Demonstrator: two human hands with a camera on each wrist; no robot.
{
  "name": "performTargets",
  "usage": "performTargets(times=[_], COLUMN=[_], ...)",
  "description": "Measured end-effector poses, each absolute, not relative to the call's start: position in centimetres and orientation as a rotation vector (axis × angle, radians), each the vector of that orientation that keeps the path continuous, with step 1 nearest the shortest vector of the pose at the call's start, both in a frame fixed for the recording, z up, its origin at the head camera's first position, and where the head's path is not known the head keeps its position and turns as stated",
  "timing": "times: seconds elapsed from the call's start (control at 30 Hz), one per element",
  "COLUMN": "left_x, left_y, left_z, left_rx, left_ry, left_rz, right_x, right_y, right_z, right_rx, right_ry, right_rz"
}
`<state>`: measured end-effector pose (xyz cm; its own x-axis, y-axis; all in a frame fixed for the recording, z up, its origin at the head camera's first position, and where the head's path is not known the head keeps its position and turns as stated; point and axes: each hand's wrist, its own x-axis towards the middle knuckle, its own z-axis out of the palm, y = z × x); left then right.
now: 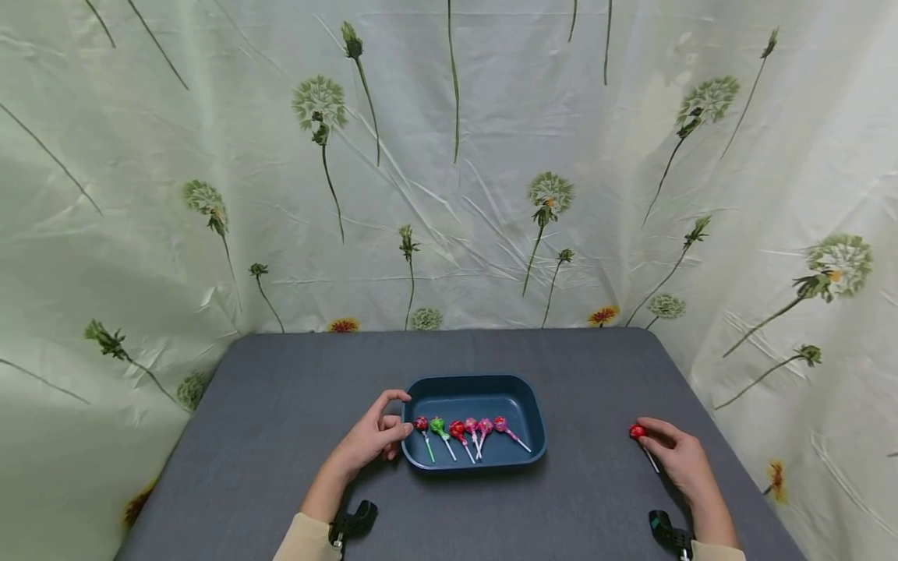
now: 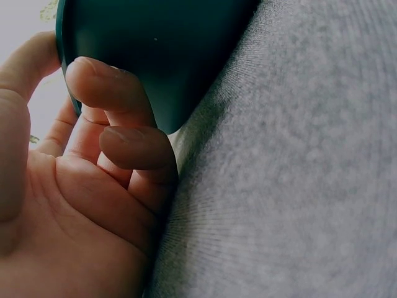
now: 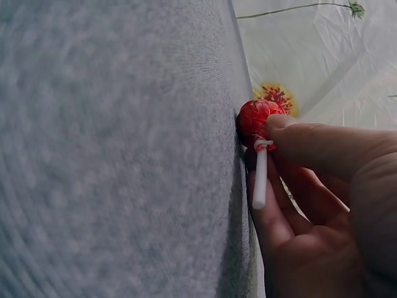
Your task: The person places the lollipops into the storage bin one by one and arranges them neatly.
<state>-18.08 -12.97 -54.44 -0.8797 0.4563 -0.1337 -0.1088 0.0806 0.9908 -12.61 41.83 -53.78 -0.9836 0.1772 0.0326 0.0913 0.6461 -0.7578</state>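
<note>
On the grey table sits a dark blue tray (image 1: pixel 473 472), its left end in my left hand (image 1: pixel 375 436). The thumb and index finger reach its rim while other fingers curl against the outer wall, as the left wrist view (image 2: pixel 118 139) shows. Inside lie several wrapped lollipops in a row, red, green and pink, among them a green lollipop (image 1: pixel 438 425) and a pink lollipop (image 1: pixel 501 424) at the right end. Far to the right, my right hand (image 1: pixel 677 456) pinches a red lollipop (image 3: pixel 254 119) by its wrapped head, close over the table, white stick pointing back toward me.
The grey cloth-covered table (image 1: pixel 316 374) runs back to a pale curtain (image 1: pixel 449 195) printed with dandelions, which also hangs along both sides. Each wrist wears a black strap-on camera, such as the left wrist camera (image 1: pixel 358 520).
</note>
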Motion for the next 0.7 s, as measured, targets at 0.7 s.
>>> performTargets(times=[0.7], left_x=[-18.1], left_y=[-12.9], left_z=[-54.6], left_rx=[0.315], left_ry=[1.981], left_rz=[1.836], right_x=[-13.0], right_y=[40.3], right_z=[-53.7], right_rx=[-0.333], right_ry=[-2.626], right_rz=[1.454])
